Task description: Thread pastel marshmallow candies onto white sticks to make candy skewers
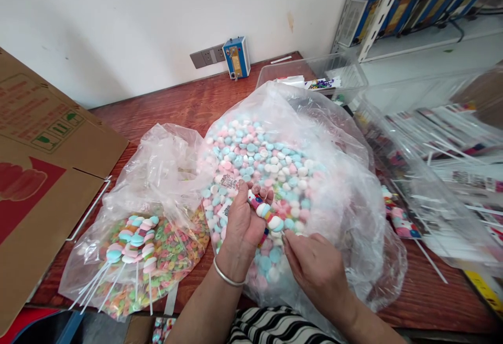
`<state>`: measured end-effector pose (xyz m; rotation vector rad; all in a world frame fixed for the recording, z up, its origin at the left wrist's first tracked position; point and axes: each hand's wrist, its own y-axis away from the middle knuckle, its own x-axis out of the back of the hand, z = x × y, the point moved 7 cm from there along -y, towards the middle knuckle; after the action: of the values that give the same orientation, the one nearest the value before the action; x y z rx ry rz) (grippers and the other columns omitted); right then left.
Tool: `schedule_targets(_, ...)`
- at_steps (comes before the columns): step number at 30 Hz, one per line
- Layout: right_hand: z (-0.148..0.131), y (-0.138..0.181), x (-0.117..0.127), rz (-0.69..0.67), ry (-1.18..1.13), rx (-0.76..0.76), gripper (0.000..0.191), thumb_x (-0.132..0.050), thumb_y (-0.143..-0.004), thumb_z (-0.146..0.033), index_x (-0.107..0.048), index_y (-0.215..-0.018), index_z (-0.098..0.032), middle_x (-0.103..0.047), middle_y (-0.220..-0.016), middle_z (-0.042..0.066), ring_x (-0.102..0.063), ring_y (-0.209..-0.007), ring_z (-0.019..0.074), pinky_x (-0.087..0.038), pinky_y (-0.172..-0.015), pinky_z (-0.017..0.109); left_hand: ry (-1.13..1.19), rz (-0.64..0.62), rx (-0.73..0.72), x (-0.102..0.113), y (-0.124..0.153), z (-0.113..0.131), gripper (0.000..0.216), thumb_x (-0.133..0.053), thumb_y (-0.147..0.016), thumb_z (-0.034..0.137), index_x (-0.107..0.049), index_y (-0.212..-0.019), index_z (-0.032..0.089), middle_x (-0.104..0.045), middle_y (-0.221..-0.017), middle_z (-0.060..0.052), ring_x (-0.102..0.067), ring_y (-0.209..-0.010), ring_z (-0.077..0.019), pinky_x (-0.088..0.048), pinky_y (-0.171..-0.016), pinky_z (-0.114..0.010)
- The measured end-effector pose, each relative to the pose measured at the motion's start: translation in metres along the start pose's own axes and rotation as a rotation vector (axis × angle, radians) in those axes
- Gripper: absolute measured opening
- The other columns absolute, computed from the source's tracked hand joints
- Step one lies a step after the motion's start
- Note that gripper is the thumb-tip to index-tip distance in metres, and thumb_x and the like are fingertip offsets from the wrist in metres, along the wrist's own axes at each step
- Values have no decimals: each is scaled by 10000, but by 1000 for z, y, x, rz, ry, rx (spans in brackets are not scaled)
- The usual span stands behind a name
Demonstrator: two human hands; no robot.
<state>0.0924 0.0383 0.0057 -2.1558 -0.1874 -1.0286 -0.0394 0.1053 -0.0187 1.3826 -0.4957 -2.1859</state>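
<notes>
In the head view my left hand (241, 221), with a bangle on its wrist, is closed around the upper part of a candy skewer (275, 223). The skewer has white, blue and coloured sweets, and a printed wrapper seems to cover its top end. My right hand (316, 263) pinches the skewer's stick below the sweets; the fingertips partly hide it. Both hands are over a large clear bag (271, 161) of pink, blue and white round sweets. To the left, several finished-looking candy skewers (135, 239) lie on a bag of coloured ring sweets (184, 239).
A cardboard box (51, 150) stands at the left edge. At the right, a clear plastic bin (416, 187) holds wrapped sticks, and one wrapped skewer (403, 222) lies beside it. A small blue device (237, 58) stands against the wall on the wooden table (168, 103).
</notes>
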Motion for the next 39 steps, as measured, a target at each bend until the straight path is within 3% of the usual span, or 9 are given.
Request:
schedule_targets(3,-5,3,-3,-16,114,116,148,-543,-924,-99,-645,-1031,-95,-617,-604,14,-543,-545,150,-354,-600,310,-14,32,0,-2,6,-4,204,-531,-936,298,-532,-770,179,-492,-649,32,-534,-584,-99,-543,-726,-304)
schedule_targets(6,2,0,0,2,-23,-20,136,-515,-946,-157,-650,-947,-141,-612,-609,13,-533,-538,142,-352,-572,293,-13,-28,16,-5,10,-8,245,-513,-940,363,-533,-776,182,-483,-664,26,-525,-591,-105,-535,-715,-302)
schedule_targets(12,27,13,-35,-175,-1162,-925,322,-497,-937,-473,-592,-822,-187,-384,-473,-83,-299,-386,80,-258,-408,220,-20,-165,69,-7,11,-14,320,-503,-927,451,-545,-770,176,-483,-676,10,-518,-604,-119,-530,-734,-324)
schedule_targets(15,18,16,-45,-190,-1579,-1169,325,-578,-883,-494,-581,-803,-179,-255,-422,-138,-147,-344,44,-247,-386,206,-51,-203,62,-8,14,-19,333,-526,-908,479,-557,-782,173,-492,-679,8,-536,-620,-124,-517,-694,-293)
schedule_targets(21,20,12,-47,-131,-1585,-1111,315,-646,-854,-474,-555,-782,-182,-310,-420,-130,-196,-361,44,-238,-397,195,-160,-237,97,-3,20,-31,292,-599,-877,458,-601,-864,166,-584,-761,-19,-632,-741,-160,-463,-538,-221)
schedule_targets(25,20,18,-52,-128,-1599,-1137,309,-627,-876,-470,-555,-792,-182,-283,-425,-134,-172,-372,48,-232,-401,200,-123,-227,4,-7,8,-6,327,-622,-869,440,-634,-1032,157,-665,-1050,-85,-660,-955,-203,-540,-776,-308)
schedule_targets(27,17,19,-53,-155,-1623,-1134,306,-614,-885,-468,-565,-804,-178,-277,-423,-136,-163,-373,49,-229,-400,201,-106,-232,-47,-13,1,7,296,-647,-868,367,-631,-1080,161,-670,-958,-51,-666,-844,-157,-542,-797,-304)
schedule_targets(31,9,22,-57,-255,-1631,-1054,323,-533,-928,-482,-571,-833,-175,-262,-421,-135,-166,-367,55,-246,-398,204,-68,-219,64,-18,-7,5,202,-634,-886,324,-620,-975,143,-443,-579,76,-442,-442,-36,-432,-485,-160)
schedule_targets(39,29,21,-25,-208,-779,-679,319,-387,-1000,-401,-525,-800,-194,-431,-553,-56,-399,-482,106,-304,-448,218,-85,-88,219,-9,-2,-7,359,-429,-962,443,-540,-842,123,-397,-563,51,-438,-471,-74,-510,-553,-233)
